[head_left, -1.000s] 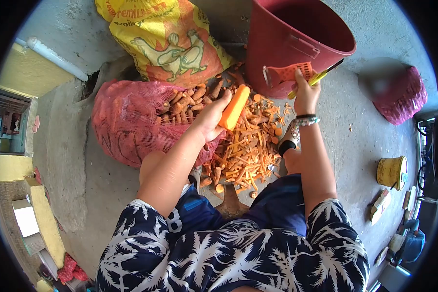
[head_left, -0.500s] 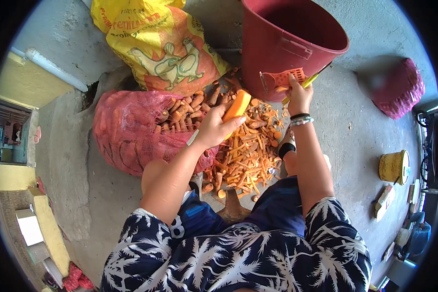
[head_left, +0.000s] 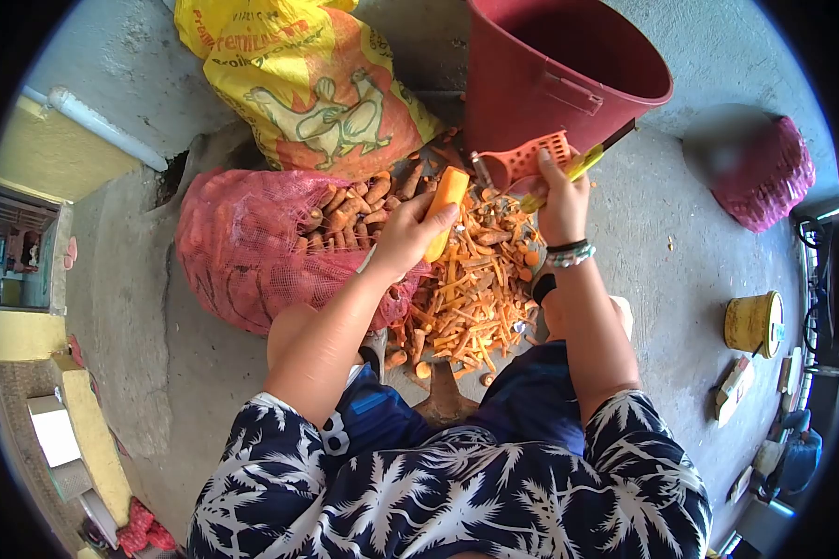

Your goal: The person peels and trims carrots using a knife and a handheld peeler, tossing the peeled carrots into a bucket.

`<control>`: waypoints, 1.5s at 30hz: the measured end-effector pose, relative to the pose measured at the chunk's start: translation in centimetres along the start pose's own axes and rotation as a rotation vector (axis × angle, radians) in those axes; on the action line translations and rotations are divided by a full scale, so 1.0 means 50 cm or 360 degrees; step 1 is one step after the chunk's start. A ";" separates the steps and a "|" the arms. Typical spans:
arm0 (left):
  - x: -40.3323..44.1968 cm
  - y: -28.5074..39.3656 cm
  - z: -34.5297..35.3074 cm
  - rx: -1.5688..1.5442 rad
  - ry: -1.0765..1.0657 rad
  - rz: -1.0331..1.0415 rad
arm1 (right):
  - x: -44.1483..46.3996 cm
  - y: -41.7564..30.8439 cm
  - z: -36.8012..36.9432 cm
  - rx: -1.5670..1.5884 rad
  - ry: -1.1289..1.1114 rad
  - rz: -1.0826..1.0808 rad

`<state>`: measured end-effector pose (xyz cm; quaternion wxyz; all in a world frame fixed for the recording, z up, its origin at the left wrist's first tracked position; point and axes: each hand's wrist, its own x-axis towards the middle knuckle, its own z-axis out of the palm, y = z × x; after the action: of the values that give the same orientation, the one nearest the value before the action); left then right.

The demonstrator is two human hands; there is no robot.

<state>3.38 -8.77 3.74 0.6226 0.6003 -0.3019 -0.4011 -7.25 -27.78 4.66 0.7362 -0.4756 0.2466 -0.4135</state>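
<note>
In my left hand (head_left: 406, 233) is a thick peeled carrot (head_left: 449, 200), bright orange and smooth, tilted upward with my fingers wrapped round it. My right hand (head_left: 563, 200) grips an orange peeler (head_left: 531, 160) with a holed, flat body. A yellow-handled knife (head_left: 583, 164) is held in the same hand, its dark blade pointing up and right. Below both hands lies a heap of orange peelings (head_left: 471, 312) with cut ends among them. Unpeeled, soil-stained carrots (head_left: 350, 214) spill from the open mouth of a red mesh sack (head_left: 242, 247) left of my left hand.
A tall red bin (head_left: 522, 84) stands just beyond my right hand. Behind the mesh sack leans a yellow feed sack (head_left: 322, 102). To the right are a purple mesh sack (head_left: 774, 177) and a yellow bucket (head_left: 753, 323) on the concrete floor (head_left: 653, 270).
My right hand has come down and left, turning the peeler so it sits nearer the carrot. My left hand has shifted slightly left with the carrot, which now stands more upright.
</note>
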 end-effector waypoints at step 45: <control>0.001 0.022 -0.014 0.1382 0.0542 0.0663 | -0.072 0.080 -0.036 -0.1546 -0.0963 0.0903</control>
<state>4.16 -8.49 4.78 0.4228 0.7875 -0.4484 -0.0024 -9.06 -24.84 0.16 0.5546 -0.7671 0.3035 0.1088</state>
